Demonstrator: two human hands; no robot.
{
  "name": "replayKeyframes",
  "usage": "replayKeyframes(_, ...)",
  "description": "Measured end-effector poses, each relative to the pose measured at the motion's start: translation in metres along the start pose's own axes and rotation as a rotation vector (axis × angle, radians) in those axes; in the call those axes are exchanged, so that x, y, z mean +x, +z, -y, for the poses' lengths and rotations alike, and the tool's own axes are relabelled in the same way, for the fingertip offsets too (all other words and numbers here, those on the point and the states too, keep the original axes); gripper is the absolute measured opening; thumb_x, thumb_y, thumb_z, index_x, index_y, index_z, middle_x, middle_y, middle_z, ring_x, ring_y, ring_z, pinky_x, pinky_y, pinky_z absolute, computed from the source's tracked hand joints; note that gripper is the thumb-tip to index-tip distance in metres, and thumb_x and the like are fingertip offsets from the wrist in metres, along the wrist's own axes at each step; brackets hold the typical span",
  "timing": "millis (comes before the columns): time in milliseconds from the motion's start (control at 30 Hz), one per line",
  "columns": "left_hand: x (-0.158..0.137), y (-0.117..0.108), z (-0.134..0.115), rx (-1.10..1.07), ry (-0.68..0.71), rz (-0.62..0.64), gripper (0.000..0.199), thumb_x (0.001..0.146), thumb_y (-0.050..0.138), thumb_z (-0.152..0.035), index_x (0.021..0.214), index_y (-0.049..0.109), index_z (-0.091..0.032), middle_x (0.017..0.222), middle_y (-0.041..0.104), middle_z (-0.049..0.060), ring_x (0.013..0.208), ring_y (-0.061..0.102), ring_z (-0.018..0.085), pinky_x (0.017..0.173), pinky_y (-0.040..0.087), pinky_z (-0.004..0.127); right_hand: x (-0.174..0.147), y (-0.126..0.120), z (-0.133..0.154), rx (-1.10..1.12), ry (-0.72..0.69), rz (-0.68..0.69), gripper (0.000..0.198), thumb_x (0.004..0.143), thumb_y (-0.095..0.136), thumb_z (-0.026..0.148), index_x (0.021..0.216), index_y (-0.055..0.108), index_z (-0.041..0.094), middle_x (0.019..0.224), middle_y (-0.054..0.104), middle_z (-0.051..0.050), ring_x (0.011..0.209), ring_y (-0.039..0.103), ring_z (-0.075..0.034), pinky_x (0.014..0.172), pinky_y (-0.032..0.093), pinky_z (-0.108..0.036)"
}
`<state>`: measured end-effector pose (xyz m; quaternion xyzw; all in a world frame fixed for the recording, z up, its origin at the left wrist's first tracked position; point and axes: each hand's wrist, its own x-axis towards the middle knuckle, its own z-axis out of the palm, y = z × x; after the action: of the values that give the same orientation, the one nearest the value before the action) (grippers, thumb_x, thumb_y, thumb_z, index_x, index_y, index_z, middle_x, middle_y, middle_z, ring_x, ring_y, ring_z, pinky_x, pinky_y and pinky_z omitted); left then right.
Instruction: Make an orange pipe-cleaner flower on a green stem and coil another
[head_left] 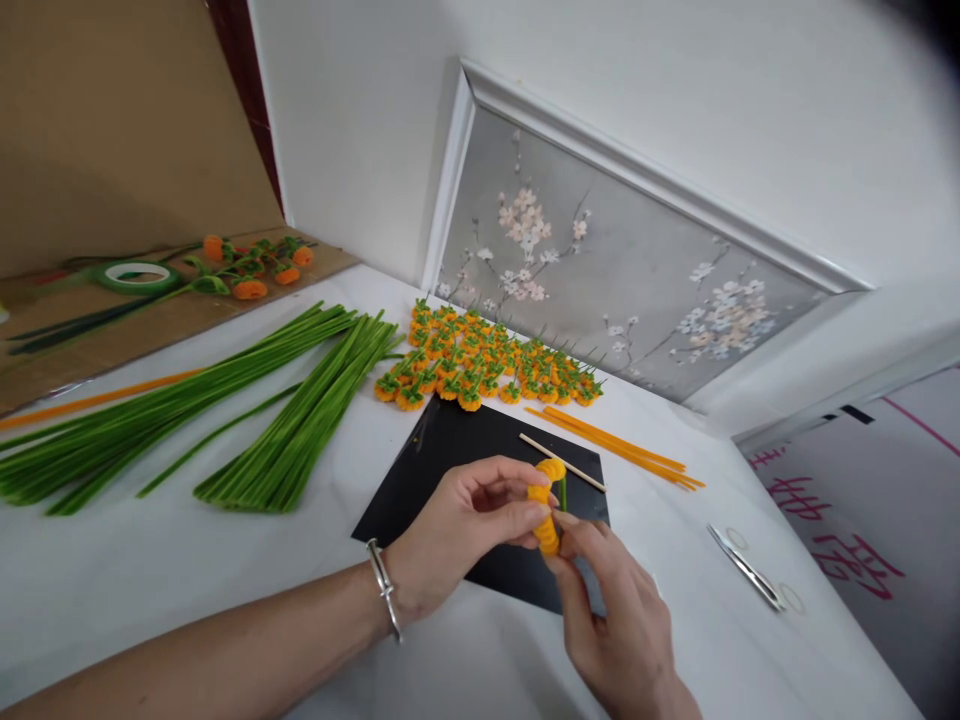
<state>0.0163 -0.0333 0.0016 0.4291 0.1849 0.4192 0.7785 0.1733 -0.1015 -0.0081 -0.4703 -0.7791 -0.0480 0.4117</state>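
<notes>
Far left of the black mat point(450, 450), on a brown cardboard sheet point(90, 315), lie one roll of green tape point(120, 280) and one green spray point(212, 283) bearing four orange balls. Nearer the mat's left side are one orange stem point(112, 395), two bundles of fuzzy green stems point(307, 430) and one loose green stem point(225, 430) between them. Beyond the mat's far edge stand dozens of green-topped orange blooms point(491, 362), too crowded to count. One wooden stick point(562, 462) lies across the mat; several orange stems point(615, 445), overlapping too closely for a count, lie beyond its right corner. Well right of the mat rests one silver tool point(745, 567), two pale rings point(790, 598) beside it.

Over the mat, the left hand point(457, 525), one silver bracelet point(385, 590) at its wrist, has thumb and fingers clamped on one ridged yellow-orange coil point(548, 538). The right hand point(622, 600), thumb and fingers nearly together, pinches the coil's lower end.
</notes>
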Motion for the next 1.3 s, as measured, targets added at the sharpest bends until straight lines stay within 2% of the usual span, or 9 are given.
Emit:
replayKeyframes(133, 0.0005, -0.0013, -0.0004, -0.014, -0.014, 0.004, 0.011, 0.076, 0.072, -0.019, 0.086, 0.067, -0.017, 0.087, 0.069, 0.003, 0.077, 0.062, 0.01, 0.067, 0.049, 0.019, -0.0016, -0.0009, -0.0022, 0.001, -0.009, 0.011, 0.029, 0.09, 0.046, 0.007, 0.117, 0.05, 0.017, 0.088, 0.062, -0.007, 0.078, 0.061, -0.017, 0.067, 0.053, -0.028)
replayKeyframes(533, 0.0008, 0.0035, -0.0032, -0.011, -0.033, -0.037, 0.029, 0.078, 0.071, -0.021, 0.095, 0.048, -0.017, 0.085, 0.07, 0.004, 0.072, 0.062, 0.01, 0.062, 0.048, 0.019, -0.0009, 0.0007, -0.0007, 0.023, -0.076, 0.033, 0.04, 0.088, 0.045, 0.0, 0.125, 0.047, 0.015, 0.087, 0.06, -0.007, 0.077, 0.057, -0.016, 0.066, 0.052, -0.028)
replayKeyframes(833, 0.0005, 0.0066, -0.0051, 0.095, 0.016, -0.052, 0.024, 0.077, 0.07, -0.027, 0.087, 0.051, -0.016, 0.081, 0.069, 0.004, 0.066, 0.061, 0.011, 0.059, 0.048, 0.021, 0.0055, 0.001, 0.0019, -0.022, -0.107, -0.009, 0.038, 0.086, 0.046, 0.001, 0.121, 0.05, 0.016, 0.083, 0.062, -0.006, 0.069, 0.059, -0.015, 0.061, 0.053, -0.025)
replayKeyframes(1100, -0.0002, 0.0073, -0.0028, 0.278, 0.112, -0.12, 0.018, 0.077, 0.069, -0.027, 0.08, 0.057, -0.015, 0.071, 0.065, 0.0, 0.055, 0.056, 0.009, 0.052, 0.05, 0.02, 0.002, 0.0024, 0.0018, 0.004, -0.081, 0.048, 0.039, 0.087, 0.046, 0.002, 0.124, 0.047, 0.016, 0.084, 0.061, -0.008, 0.07, 0.057, -0.017, 0.06, 0.051, -0.028)
replayKeyframes(1300, -0.0007, 0.0075, 0.0002, 0.318, 0.106, -0.154, 0.016, 0.078, 0.068, -0.026, 0.08, 0.058, -0.015, 0.073, 0.065, 0.001, 0.055, 0.057, 0.008, 0.052, 0.051, 0.019, -0.0004, 0.0037, 0.0042, 0.032, -0.04, 0.065, 0.039, 0.088, 0.045, 0.004, 0.125, 0.046, 0.015, 0.083, 0.06, -0.007, 0.069, 0.056, -0.017, 0.06, 0.051, -0.029)
